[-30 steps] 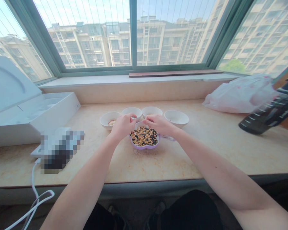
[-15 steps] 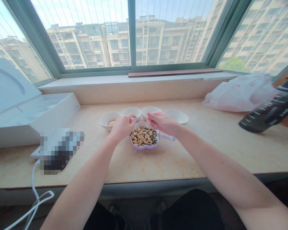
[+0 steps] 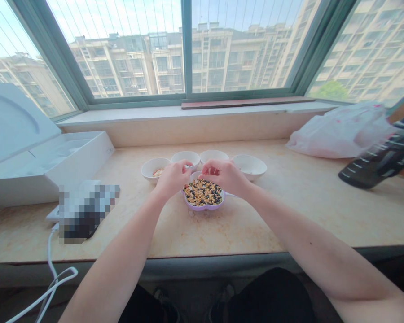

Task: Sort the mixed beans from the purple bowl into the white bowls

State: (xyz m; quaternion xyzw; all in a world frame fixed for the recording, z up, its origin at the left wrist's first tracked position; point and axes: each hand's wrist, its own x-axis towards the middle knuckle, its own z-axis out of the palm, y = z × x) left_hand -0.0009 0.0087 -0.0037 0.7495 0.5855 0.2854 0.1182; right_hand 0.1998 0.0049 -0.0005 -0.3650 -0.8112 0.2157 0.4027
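Observation:
A purple-rimmed, scalloped bowl holds mixed yellow and black beans, with a few reddish ones at its left. Above its left rim is my left hand, thumb and forefinger drawn together; whether anything is between them is hidden. Reaching over the bowl's right back part, my right hand has curled fingers with a gap between them and the thumb, and no held item shows. Behind stand a white bowl with pale and reddish bits, a second bowl, a third bowl and a fourth bowl with tiny specks.
To the left are an open white box, a pixelated device and a white cable. A plastic bag and a dark bottle lie at the right. The window ledge bounds the countertop behind.
My right hand has lowered toward the beans, and its pinched fingers have parted. My left hand stays almost in place. The view has shifted slightly.

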